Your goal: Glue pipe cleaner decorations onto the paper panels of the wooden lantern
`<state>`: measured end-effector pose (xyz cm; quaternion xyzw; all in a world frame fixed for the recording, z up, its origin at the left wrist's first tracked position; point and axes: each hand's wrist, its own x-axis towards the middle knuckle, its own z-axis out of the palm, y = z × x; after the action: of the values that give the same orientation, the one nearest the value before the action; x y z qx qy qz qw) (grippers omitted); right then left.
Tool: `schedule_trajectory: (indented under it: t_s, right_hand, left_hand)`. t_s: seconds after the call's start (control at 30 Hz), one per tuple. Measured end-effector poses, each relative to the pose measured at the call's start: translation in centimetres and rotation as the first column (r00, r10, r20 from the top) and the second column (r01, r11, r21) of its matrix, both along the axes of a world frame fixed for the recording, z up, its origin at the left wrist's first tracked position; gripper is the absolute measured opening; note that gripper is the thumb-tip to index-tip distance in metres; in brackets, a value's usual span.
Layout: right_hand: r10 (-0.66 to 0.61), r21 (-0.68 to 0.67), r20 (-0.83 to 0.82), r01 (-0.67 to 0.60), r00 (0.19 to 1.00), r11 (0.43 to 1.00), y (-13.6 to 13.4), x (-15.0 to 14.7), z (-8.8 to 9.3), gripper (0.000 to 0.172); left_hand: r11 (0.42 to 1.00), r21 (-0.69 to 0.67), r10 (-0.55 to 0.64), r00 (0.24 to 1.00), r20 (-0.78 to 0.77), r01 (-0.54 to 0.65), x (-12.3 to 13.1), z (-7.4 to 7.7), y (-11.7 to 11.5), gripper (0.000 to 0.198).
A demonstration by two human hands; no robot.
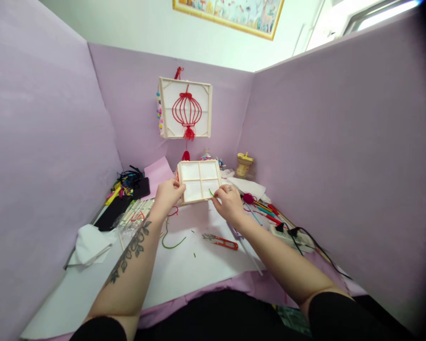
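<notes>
A small box-shaped lantern frame [191,169], with pale wooden strips crossing its white face, is held up tilted above the table. My left hand [167,194] is closed on its left edge. At its lower right corner, my right hand [230,203] pinches a short green string [211,192] that lies against the white panel. Below on the white tabletop lies a longer curved green string [170,247], with tiny green offcuts near it. Orange-handled thread snips [222,242] rest to the right of these.
A larger white lantern [205,111] bearing a red lantern outline hangs at the back. Leftward lie a black phone [141,188], wooden sticks and white cloth [90,244]. On the right are a yellow cup [244,166], red yarn [248,198], pens and a power strip [291,237]. Purple partitions enclose the table.
</notes>
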<state>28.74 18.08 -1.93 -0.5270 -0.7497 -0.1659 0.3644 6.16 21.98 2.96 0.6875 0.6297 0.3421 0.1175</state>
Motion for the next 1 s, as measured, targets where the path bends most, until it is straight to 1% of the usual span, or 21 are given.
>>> schedule_trajectory:
  t_s: [0.1,0.17,0.27,0.33,0.43,0.5,0.57,0.67,0.77,1.0]
  right_hand:
    - [0.046,0.056,-0.058,-0.043,0.997,0.998,0.4,0.6,0.1,0.013]
    - [0.044,0.074,-0.087,-0.038,0.995,0.997,0.7,0.9,0.6,0.014]
    - [-0.033,0.171,-0.203,0.069,0.979,0.983,1.0,0.8,1.5,0.016]
    - [-0.071,0.185,-0.219,0.113,0.973,0.976,1.1,0.3,1.8,0.016]
    - [-0.049,0.069,-0.156,0.061,0.986,0.996,1.0,-0.5,1.5,0.017]
    - [-0.014,0.012,-0.191,0.016,0.982,1.0,1.0,-0.5,1.1,0.017]
    - [0.022,-0.007,-0.247,-0.024,0.969,1.0,1.1,-0.1,0.7,0.016]
    - [0.062,-0.038,-0.276,-0.075,0.959,0.996,1.4,0.6,0.3,0.014]
    - [0.062,-0.068,-0.288,-0.085,0.956,0.994,1.9,0.5,0.3,0.011]
    - [0.009,-0.141,-0.311,-0.056,0.95,0.988,2.8,-0.9,0.8,0.006]
  left_hand:
    - [1.0,-0.005,-0.009,1.0,0.015,0.009,0.1,-0.1,-0.1,0.028]
    - [1.0,-0.007,-0.011,1.0,0.019,0.011,0.1,-0.1,-0.2,0.026]
    - [1.0,-0.014,-0.013,1.0,0.018,0.014,0.3,0.0,-0.5,0.024]
    - [1.0,-0.018,-0.018,1.0,0.018,0.019,0.4,0.2,-0.6,0.024]
    - [1.0,-0.018,-0.025,1.0,0.016,0.026,0.5,0.3,-0.8,0.025]
    - [0.999,-0.018,-0.027,1.0,0.017,0.027,0.5,0.3,-0.8,0.025]
    - [0.999,-0.018,-0.026,0.999,0.023,0.027,0.6,0.3,-0.8,0.024]
    - [0.999,-0.025,-0.028,0.999,0.033,0.029,0.6,0.3,-0.8,0.025]
    - [0.999,-0.036,-0.034,0.999,0.038,0.035,0.7,0.3,-0.9,0.025]
    - [0.998,-0.026,-0.055,0.998,0.032,0.055,0.9,0.4,-1.3,0.026]
